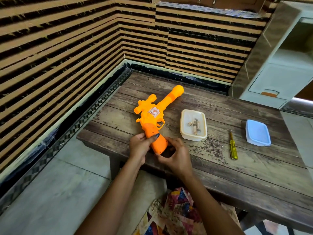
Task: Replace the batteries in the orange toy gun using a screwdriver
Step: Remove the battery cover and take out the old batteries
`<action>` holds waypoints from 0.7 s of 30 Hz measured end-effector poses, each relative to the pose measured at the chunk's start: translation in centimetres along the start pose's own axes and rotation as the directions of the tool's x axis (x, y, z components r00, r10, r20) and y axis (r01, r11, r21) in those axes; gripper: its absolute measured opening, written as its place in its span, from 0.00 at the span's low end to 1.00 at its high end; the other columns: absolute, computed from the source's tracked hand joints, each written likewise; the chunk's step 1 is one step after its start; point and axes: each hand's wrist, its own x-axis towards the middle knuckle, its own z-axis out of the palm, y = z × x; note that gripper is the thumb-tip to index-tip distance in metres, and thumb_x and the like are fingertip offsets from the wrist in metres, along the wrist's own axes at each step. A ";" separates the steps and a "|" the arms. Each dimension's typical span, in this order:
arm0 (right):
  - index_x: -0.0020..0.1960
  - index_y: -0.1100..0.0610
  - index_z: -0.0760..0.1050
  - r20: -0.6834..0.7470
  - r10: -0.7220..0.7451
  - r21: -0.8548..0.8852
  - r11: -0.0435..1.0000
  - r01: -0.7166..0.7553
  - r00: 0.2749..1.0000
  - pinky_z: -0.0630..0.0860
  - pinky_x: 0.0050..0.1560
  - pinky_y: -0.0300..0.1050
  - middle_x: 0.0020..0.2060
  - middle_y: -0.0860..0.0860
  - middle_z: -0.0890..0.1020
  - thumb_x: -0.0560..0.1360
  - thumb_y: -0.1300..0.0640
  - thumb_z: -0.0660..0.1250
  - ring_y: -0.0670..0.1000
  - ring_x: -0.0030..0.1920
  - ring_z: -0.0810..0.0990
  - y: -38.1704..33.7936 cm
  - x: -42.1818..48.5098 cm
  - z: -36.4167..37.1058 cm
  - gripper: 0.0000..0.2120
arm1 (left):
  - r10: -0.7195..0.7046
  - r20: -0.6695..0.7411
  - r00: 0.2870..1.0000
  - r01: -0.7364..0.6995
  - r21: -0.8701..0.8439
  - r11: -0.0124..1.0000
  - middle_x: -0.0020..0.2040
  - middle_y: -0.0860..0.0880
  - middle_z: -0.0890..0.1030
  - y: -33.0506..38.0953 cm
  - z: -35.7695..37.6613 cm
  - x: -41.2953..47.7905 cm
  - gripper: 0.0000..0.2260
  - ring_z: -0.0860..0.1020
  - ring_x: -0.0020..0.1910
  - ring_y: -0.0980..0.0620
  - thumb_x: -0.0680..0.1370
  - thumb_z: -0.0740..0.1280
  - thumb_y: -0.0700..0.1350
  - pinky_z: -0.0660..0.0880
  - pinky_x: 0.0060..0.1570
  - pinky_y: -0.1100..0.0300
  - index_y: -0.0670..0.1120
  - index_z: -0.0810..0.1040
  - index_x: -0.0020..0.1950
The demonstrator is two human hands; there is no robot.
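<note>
The orange toy gun lies on the wooden table, barrel pointing away to the upper right, grip toward me. My left hand grips the gun's handle from the left, thumb laid across its top. My right hand curls around the butt end of the handle from the right, fingertips touching it. A yellow-handled screwdriver lies on the table to the right, untouched. A white open container beside the gun holds several batteries.
A light blue lid lies at the right of the table. The table's near edge runs just under my hands. Striped walls close in at the left and back. A pale cabinet stands at the right.
</note>
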 end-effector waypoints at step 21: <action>0.61 0.58 0.76 -0.012 0.016 0.050 0.999 -0.016 1.000 0.77 0.49 0.40 0.47 0.51 0.77 0.60 0.55 0.79 0.47 0.45 0.78 0.0 0.0 -0.1 0.31 | -0.052 -0.008 0.999 0.053 0.132 0.990 0.40 0.44 0.79 0.7 -0.1 -0.2 0.02 0.77 0.43 0.48 0.73 0.70 0.37 0.76 0.50 0.50 0.40 0.79 0.44</action>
